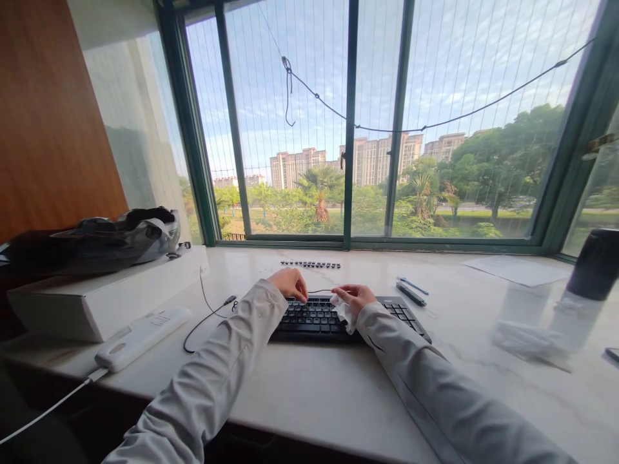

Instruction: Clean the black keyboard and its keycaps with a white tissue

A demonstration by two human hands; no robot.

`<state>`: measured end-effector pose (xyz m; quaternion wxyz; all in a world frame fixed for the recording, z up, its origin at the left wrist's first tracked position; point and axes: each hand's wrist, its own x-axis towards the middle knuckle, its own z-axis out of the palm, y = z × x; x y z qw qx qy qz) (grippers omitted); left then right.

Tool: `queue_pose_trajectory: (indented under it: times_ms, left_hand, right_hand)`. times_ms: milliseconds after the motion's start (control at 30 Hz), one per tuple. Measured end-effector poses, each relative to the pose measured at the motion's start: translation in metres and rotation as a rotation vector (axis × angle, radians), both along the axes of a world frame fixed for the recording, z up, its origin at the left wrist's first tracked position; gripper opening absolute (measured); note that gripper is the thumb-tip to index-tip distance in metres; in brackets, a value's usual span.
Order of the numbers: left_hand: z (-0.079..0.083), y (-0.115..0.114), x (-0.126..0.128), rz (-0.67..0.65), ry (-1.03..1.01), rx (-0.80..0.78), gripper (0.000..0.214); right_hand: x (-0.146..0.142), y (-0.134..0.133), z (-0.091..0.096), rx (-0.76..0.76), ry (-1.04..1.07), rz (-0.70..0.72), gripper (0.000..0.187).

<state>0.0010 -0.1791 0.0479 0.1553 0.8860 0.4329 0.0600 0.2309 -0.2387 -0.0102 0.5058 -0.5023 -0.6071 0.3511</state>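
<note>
A black keyboard point(309, 328) lies on the white marble-look tabletop in front of me. My left hand point(289, 283) is over its upper left rows, fingers curled down and pinched together at the keys. Whatever may be between those fingertips is too small to make out. With my right hand point(356, 298) I grip a crumpled white tissue point(344, 314), which hangs over the keys right of the middle. The hand and sleeve cover part of the right side. Beyond the keyboard, small black keycaps point(310, 264) stand in a row near the window.
Two pens point(411, 293) lie right of the keyboard. At left are a white box point(62, 309) with dark gear on it, a white power strip point(140, 338) and a black cable point(207, 316). At right are paper point(517, 269), a plastic bag point(532, 341) and a dark cylinder point(594, 264).
</note>
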Motion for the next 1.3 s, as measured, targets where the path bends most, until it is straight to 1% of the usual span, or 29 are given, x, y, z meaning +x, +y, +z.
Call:
queue_pose_trajectory:
  times_ms: [133,167,200,333,367,433,533,667,833,933,1100,1300]
  left_hand:
    - [0.002,0.002,-0.002,0.004,0.004,0.033,0.034]
    - [0.005,0.004,-0.003,0.029,-0.004,0.057,0.034]
    - [0.008,0.007,-0.005,0.074,-0.012,0.095,0.033]
    - [0.018,0.022,-0.014,0.362,0.006,0.292,0.029]
    - [0.019,0.027,-0.016,0.404,0.027,0.317,0.027]
    - [0.017,0.038,-0.018,0.442,0.060,0.342,0.025]
    - [0.008,0.056,-0.013,0.462,0.094,0.376,0.024]
    - [-0.004,0.084,0.002,0.477,0.155,0.435,0.025]
    - [-0.016,0.118,0.025,0.433,0.260,0.497,0.019]
    - [-0.024,0.134,0.035,0.396,0.316,0.530,0.017]
    - [-0.031,0.153,0.042,0.370,0.382,0.544,0.019]
    - [-0.027,0.162,0.048,0.346,0.414,0.532,0.014]
  right_hand:
    - [0.000,0.001,0.000,-0.014,-0.004,0.016,0.043]
    - [0.000,0.000,0.001,-0.017,-0.012,0.022,0.043]
    - [-0.001,-0.002,0.003,-0.020,-0.021,0.023,0.042]
    - [-0.001,-0.007,0.009,-0.037,-0.014,-0.020,0.037]
    - [-0.001,-0.007,0.010,-0.041,-0.005,-0.028,0.037]
    - [-0.002,-0.008,0.011,-0.043,-0.001,-0.043,0.035]
    - [-0.004,-0.010,0.012,-0.038,-0.014,-0.053,0.032]
    - [-0.006,-0.010,0.011,-0.043,-0.016,-0.048,0.031]
    - [-0.007,-0.006,0.008,-0.007,-0.085,-0.075,0.028]
    - [-0.008,-0.008,0.010,-0.032,-0.085,-0.088,0.027]
    - [-0.009,-0.011,0.013,-0.051,-0.071,-0.108,0.025]
    - [-0.007,-0.007,0.010,-0.045,-0.102,-0.115,0.028]
